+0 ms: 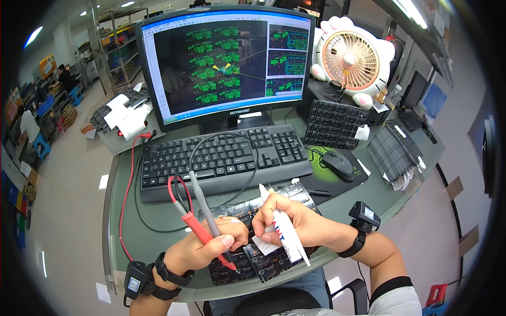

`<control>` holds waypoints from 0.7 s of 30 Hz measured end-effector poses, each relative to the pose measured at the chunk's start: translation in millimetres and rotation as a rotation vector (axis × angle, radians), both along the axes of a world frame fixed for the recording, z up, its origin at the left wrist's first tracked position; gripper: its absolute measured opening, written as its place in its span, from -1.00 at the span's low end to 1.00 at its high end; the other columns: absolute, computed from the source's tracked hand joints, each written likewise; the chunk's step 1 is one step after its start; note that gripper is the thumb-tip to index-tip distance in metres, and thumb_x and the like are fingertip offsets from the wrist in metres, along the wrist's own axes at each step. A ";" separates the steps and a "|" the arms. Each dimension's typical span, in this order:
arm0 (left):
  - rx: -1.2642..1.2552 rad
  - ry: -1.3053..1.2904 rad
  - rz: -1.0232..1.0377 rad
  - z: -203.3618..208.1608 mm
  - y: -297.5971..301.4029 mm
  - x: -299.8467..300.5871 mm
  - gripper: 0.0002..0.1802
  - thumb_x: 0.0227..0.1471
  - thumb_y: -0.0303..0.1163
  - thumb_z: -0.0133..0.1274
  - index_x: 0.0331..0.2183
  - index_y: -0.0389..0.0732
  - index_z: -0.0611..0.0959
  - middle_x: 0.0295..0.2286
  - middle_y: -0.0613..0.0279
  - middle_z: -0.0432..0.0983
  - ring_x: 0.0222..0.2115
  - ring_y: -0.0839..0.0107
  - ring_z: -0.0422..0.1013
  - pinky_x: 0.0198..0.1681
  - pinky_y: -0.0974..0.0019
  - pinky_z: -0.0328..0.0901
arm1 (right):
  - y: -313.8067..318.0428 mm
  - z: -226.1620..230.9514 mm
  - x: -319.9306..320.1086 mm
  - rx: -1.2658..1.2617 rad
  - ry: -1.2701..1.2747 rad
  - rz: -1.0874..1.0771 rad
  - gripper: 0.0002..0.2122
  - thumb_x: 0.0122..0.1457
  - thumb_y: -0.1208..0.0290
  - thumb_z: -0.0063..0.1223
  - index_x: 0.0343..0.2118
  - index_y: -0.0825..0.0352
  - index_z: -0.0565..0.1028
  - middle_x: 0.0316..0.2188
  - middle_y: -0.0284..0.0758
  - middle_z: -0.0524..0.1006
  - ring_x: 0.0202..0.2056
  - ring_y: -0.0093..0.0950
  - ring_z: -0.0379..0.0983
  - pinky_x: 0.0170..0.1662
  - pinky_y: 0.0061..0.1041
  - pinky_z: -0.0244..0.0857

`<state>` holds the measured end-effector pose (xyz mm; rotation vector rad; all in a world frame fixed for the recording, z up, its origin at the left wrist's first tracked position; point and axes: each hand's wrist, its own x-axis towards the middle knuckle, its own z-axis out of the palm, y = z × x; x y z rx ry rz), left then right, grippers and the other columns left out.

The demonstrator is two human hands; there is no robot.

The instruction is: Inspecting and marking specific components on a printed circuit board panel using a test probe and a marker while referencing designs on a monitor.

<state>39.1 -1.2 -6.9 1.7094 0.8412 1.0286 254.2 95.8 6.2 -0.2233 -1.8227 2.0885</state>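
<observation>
My left hand [213, 252] is closed around a red test probe [196, 227] and a dark grey test probe [204, 204], held side by side. The red probe's tip points down at the dark circuit board panel [240, 274] on the desk; whether it touches cannot be made out. In my right hand [303, 218], fingers wrap round a white marker pen [286, 239], tilted with its narrow end up and left. Both hands are over the dark circuit boards, close together. A white paper slip [265, 245] lies by my right fingers. My hands hide part of the boards.
A black keyboard [226, 158] and a monitor [211, 68] with green layouts stand beyond my hands. The probe leads loop over the keyboard. To the right are a mouse [339, 166], a standing board panel [334, 125], a fan [350, 60] and a stack of panels [395, 150].
</observation>
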 end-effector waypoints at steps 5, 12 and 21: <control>-0.053 -0.107 -0.022 -2.5 -0.2 -2.8 -0.53 0.06 -0.06 -0.30 -0.59 -0.28 0.34 -0.57 0.19 0.28 -0.47 0.31 0.23 -0.30 0.27 0.17 | 9.6 9.9 1.2 0.029 0.046 -0.088 -0.74 0.12 0.61 0.11 -0.28 0.20 0.25 -0.33 -0.38 0.44 -0.30 -0.68 0.35 -0.26 -0.65 0.26; -0.192 -0.228 -0.087 -1.1 0.1 -7.6 -0.51 0.07 -0.01 -0.31 -0.63 -0.24 0.26 -0.59 0.21 0.24 -0.48 0.33 0.20 -0.29 0.30 0.16 | 14.0 3.9 -8.4 0.129 -0.046 -0.114 -0.75 0.12 0.62 0.11 -0.31 0.22 0.24 -0.33 -0.33 0.45 -0.31 -0.67 0.35 -0.29 -0.65 0.27; -0.147 -0.351 -0.098 -0.4 3.2 -6.0 -0.49 0.07 -0.02 -0.33 -0.67 -0.25 0.28 -0.61 0.14 0.30 -0.44 0.20 0.28 -0.24 0.20 0.21 | 14.5 16.4 -13.4 0.539 -0.281 -0.038 -0.75 0.03 0.66 0.13 -0.30 0.30 0.31 -0.39 -0.38 0.47 -0.32 -0.56 0.45 -0.25 -0.54 0.34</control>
